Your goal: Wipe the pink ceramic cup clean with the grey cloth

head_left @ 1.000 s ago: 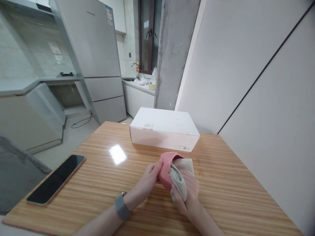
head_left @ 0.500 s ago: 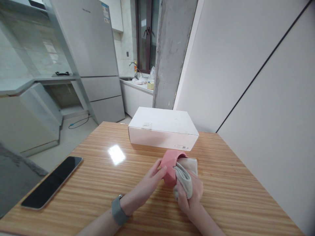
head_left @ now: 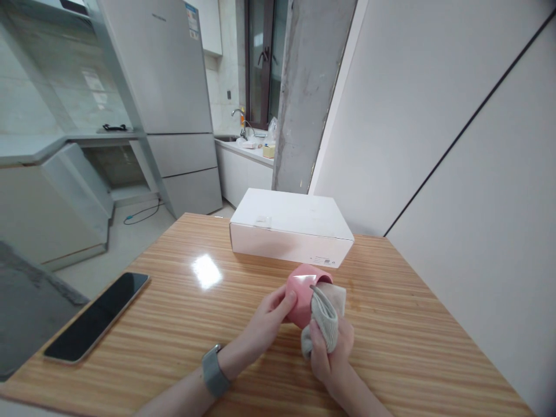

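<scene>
My left hand (head_left: 267, 321) grips a pink cup (head_left: 302, 289) by its side, holding it tilted just above the wooden table (head_left: 174, 330). A grey watch sits on that wrist. My right hand (head_left: 332, 350) is closed on a beige cloth (head_left: 325, 315) and presses it against the cup's rim and mouth. Part of the cloth lies inside the cup's opening. The cup's far side is hidden by the cloth and my fingers.
A white flat box (head_left: 291, 229) lies on the table just behind the cup. A dark phone (head_left: 98, 315) rests near the table's left edge. A white wall runs along the right. Behind stand a fridge (head_left: 169, 104), a concrete pillar (head_left: 308, 92) and a kitchen counter.
The cloth has shifted over the cup's rim while the cup turned slightly in my left hand. My hands stayed in about the same spot in front of the box.
</scene>
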### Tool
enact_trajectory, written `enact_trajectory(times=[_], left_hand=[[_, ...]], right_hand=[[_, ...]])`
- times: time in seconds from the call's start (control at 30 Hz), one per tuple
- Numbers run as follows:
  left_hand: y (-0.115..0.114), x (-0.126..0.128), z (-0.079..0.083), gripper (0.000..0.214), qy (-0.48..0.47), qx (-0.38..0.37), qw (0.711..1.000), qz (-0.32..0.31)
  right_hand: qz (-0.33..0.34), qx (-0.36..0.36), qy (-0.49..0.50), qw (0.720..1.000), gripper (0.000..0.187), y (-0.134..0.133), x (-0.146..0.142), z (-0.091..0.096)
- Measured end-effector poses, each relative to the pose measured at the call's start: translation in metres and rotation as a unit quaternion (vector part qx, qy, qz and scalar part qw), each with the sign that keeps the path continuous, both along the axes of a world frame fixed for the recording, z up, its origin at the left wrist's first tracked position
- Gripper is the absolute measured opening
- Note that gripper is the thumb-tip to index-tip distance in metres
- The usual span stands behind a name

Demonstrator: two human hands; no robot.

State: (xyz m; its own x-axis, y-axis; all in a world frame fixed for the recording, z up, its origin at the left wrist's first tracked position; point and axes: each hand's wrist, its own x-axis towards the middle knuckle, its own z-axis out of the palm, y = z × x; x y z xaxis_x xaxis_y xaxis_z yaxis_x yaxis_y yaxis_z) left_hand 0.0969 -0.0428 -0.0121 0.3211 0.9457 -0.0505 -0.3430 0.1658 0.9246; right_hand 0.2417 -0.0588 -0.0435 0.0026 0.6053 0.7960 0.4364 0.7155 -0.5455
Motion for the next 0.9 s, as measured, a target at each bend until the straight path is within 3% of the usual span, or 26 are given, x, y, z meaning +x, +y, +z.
enact_trajectory(times=[0.13,0.27,0.37,0.43,0.47,0.57,0.7,0.73,0.8,0.9], left_hand=[[0.003,-0.001,-0.007,0.059,0.033,-0.058,0.998,0.019],[0.006,-0.002,-0.013,0.064,0.046,-0.109,0.993,0.027],[0.01,-0.002,-0.017,0.07,0.04,-0.141,0.989,0.014],[0.013,-0.002,-0.021,0.074,0.031,-0.158,0.987,0.004],[0.015,-0.002,-0.024,0.074,0.022,-0.163,0.986,0.0],[0.019,-0.002,-0.032,0.07,-0.008,-0.174,0.985,0.003],[0.024,-0.004,-0.032,0.067,-0.03,-0.2,0.979,0.032],[0.024,-0.005,-0.03,0.066,-0.037,-0.206,0.977,0.036],[0.025,-0.007,-0.024,0.064,-0.066,-0.211,0.975,0.029],[0.026,-0.01,-0.019,0.06,-0.134,-0.202,0.97,0.001]], right_hand=[[0.034,0.096,-0.095,0.99,0.02,0.005,0.008,0.017],[0.078,0.115,-0.104,0.985,0.031,0.009,0.017,0.023],[0.062,0.014,-0.011,0.998,0.026,0.007,0.022,0.01],[-0.001,-0.105,0.105,0.989,0.017,0.005,0.025,-0.001],[-0.03,-0.132,0.146,0.98,0.018,0.005,0.026,-0.005],[-0.145,-0.151,0.312,0.927,0.018,0.009,0.028,-0.007],[-0.267,-0.136,0.443,0.845,0.017,0.022,0.033,0.015],[-0.276,-0.146,0.45,0.836,0.017,0.026,0.035,0.021],[-0.25,-0.186,0.436,0.844,0.019,0.031,0.04,0.028],[-0.135,-0.254,0.389,0.875,0.024,0.036,0.043,0.026]])
